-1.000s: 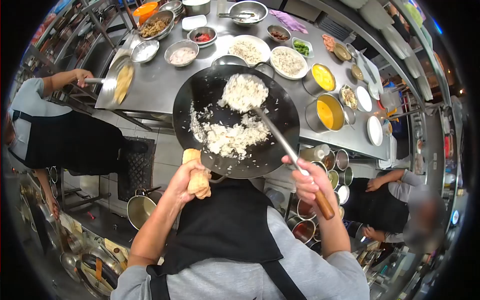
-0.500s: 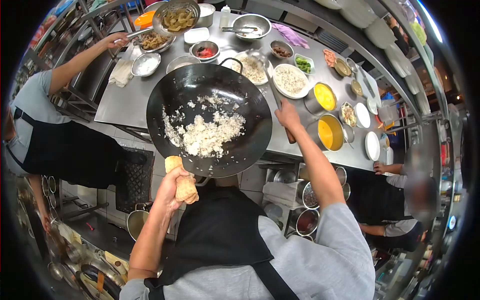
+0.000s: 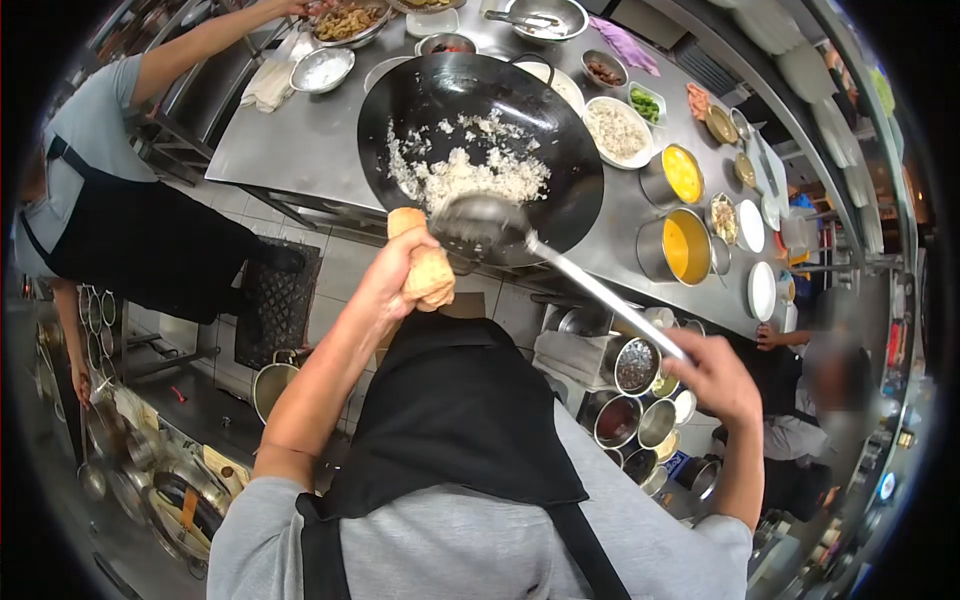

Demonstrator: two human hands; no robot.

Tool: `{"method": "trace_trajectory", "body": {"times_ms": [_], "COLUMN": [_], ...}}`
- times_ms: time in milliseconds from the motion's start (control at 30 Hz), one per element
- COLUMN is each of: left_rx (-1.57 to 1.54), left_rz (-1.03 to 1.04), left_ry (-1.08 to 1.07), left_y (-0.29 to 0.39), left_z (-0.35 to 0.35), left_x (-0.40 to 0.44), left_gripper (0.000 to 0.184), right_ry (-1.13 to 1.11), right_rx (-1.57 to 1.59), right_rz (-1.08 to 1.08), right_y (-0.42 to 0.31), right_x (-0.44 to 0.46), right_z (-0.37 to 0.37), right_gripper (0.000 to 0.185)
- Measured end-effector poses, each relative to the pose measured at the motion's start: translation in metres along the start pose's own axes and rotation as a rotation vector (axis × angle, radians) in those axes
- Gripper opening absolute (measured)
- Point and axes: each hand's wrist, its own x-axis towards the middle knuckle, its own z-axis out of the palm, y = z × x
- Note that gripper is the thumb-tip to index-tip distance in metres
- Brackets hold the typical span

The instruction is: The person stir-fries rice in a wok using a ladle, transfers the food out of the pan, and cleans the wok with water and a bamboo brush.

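A large black wok [image 3: 570, 160] is raised over the near edge of the steel table, with white rice [image 3: 485, 178] in its lower half and grains scattered on its wall. My left hand [image 3: 400, 268] is closed around a tan folded cloth [image 3: 430, 278] at the wok's near rim; the handle beneath is hidden. In my right hand [image 3: 718, 375] is the long handle of a metal ladle [image 3: 590, 285]. The ladle's bowl, blurred, is over the near edge of the rice. A plate of rice [image 3: 617, 132] sits just right of the wok.
Pots of yellow liquid [image 3: 688, 246], a bowl of greens [image 3: 646, 103] and white plates stand on the steel table [image 3: 275, 150]. A co-worker [image 3: 130, 220] reaches over its left end. Another person [image 3: 800, 390] is at the right, above metal containers [image 3: 617, 420].
The wok has moved right and up in view with my left hand. My right hand has brought the ladle back from the plates to the wok. The left co-worker's strainer has moved up, mostly out of view.
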Motion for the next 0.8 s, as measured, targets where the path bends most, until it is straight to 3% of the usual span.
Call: {"method": "trace_trajectory", "body": {"times_ms": [67, 133, 233, 333, 400, 533, 600, 667, 700, 800], "left_rx": [-0.003, 0.014, 0.014, 0.031, 0.037, 0.093, 0.091, 0.139, 0.168, 0.317], "left_rz": [0.036, -0.007, -0.040, -0.092, -0.129, -0.106, -0.114, -0.154, -0.182, 0.094], "left_ry": [0.009, -0.069, -0.083, -0.090, -0.145, -0.141, -0.140, -0.202, -0.245, 0.017], "left_y": [-0.010, -0.021, -0.025, -0.032, -0.040, -0.054, -0.053, -0.052, -0.054, -0.110], "left_z": [0.011, 0.008, 0.009, 0.015, 0.020, 0.030, 0.032, 0.030, 0.030, 0.022], "left_x": [-0.001, -0.002, -0.009, -0.018, -0.021, -0.034, -0.030, -0.028, -0.034, -0.052], "left_gripper": [0.011, 0.010, 0.012, 0.014, 0.014, 0.014, 0.015, 0.018, 0.018, 0.021], "right_ry": [-0.027, 0.204, 0.367, 0.323, 0.234, 0.298, 0.427, 0.409, 0.373, 0.477], "right_rx": [-0.086, -0.201, -0.315, -0.398, -0.425, -0.642, -0.452, -0.106, 0.073, 0.413], "right_rz": [0.129, 0.069, 0.080, 0.093, 0.211, 0.390, 0.217, 0.036, 0.125, 0.313], "right_y": [-0.034, -0.019, -0.011, -0.014, -0.022, -0.012, 0.031, 0.090, 0.089, 0.091], "right_x": [0.004, 0.027, 0.032, -0.045, -0.085, -0.048, -0.022, -0.023, -0.035, -0.049], "right_z": [0.021, 0.064, 0.071, 0.004, -0.018, 0.025, 0.047, 0.056, 0.057, 0.090], "right_gripper": [0.043, 0.042, 0.040, 0.039, 0.044, 0.044, 0.040, 0.041, 0.042, 0.045]}}
